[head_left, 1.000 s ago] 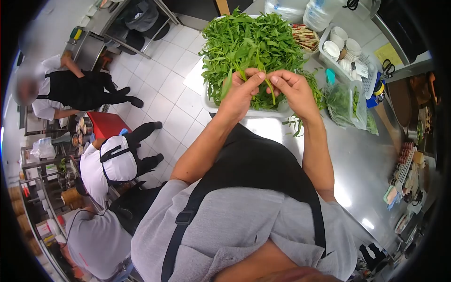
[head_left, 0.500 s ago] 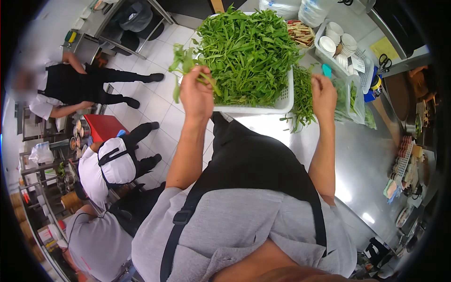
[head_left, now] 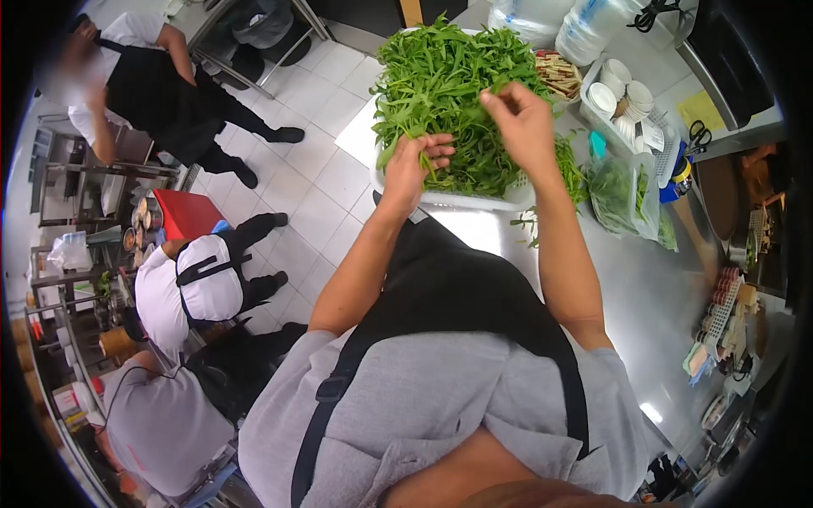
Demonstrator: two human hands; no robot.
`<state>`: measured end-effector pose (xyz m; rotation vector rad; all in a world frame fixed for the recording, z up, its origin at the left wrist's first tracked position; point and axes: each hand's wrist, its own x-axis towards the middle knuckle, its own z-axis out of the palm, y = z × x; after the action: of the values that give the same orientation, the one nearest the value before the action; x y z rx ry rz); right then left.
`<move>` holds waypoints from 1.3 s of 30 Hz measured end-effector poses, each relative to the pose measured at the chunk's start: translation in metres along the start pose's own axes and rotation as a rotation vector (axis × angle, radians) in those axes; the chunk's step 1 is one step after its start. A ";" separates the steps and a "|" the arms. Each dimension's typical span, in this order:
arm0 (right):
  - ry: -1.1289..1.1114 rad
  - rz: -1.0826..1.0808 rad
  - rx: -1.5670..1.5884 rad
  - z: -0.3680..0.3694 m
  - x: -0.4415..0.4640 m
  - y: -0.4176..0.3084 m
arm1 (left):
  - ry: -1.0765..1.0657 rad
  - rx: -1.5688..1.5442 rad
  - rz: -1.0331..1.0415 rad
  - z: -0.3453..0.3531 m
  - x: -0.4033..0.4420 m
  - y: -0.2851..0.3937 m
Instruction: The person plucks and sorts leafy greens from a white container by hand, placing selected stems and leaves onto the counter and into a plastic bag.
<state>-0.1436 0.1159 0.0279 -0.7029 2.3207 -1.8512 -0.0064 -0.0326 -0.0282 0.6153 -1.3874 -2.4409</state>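
Leafy greens are heaped high in a white plastic basket at the top centre. At the heap's lower left, my left hand is closed on a leafy green stem, with some fingers partly extended. My right hand is over the right part of the heap, thumb and forefinger pinched at a small bit of green. More loose greens lie beside the basket, to its right.
A plastic bag of greens lies on the steel table. A bin of white cups, scissors and wrapped sticks stand behind. Several co-workers are at the left, one bent over near a red box.
My left hand has come from the basket's left edge back over the greens. My right hand has moved from the loose greens up and left over the heap. A co-worker at upper left has shifted.
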 end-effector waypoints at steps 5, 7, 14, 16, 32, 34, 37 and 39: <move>0.059 -0.088 0.289 -0.030 0.002 -0.032 | 0.069 0.041 0.019 0.010 -0.011 0.019; 0.006 -0.100 0.091 -0.041 0.005 -0.026 | 0.091 0.101 0.151 0.010 -0.009 0.021; -0.071 -0.074 0.182 -0.040 0.009 -0.019 | -0.027 0.345 0.091 0.043 -0.006 0.051; -0.084 -0.071 0.224 -0.039 0.008 -0.021 | -0.072 0.401 0.103 0.054 -0.005 0.044; -0.170 -0.047 0.285 -0.039 0.008 -0.024 | -0.157 0.202 0.045 0.067 -0.002 0.039; -0.147 -0.068 0.261 -0.041 0.005 -0.022 | -0.144 0.207 0.015 0.066 -0.001 0.034; -0.112 -0.048 0.112 -0.055 -0.016 -0.022 | -0.073 0.073 0.066 0.054 0.001 0.041; -0.252 0.028 -0.026 -0.071 -0.043 -0.016 | -0.033 -0.018 0.085 0.039 0.003 0.047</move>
<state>-0.1252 0.1948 0.0522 -0.8472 2.1856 -1.6180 -0.0272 -0.0286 0.0287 0.5033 -1.3736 -2.4047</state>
